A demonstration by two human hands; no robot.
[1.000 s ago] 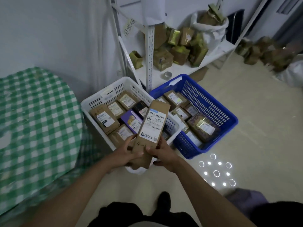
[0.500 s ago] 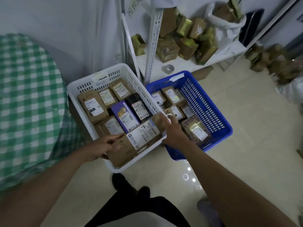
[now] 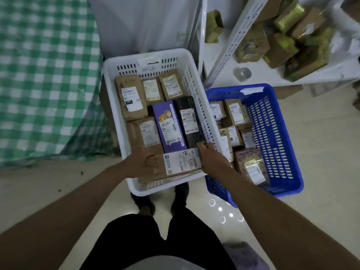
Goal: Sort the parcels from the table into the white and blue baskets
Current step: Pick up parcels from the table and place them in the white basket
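A long brown parcel with a white label lies flat across the near end of the white basket. My left hand grips its left end and my right hand grips its right end. Several labelled parcels fill the white basket, among them a purple box and a black box. The blue basket stands right beside it on the floor and holds several brown parcels.
A table with a green checked cloth is at the left. A white shelf rack behind the baskets carries brown and gold parcels and a tape roll. My shoes stand just before the white basket.
The long parcel went from upright in both hands to lying flat in the near end of the white basket. The view has moved closer over the baskets.
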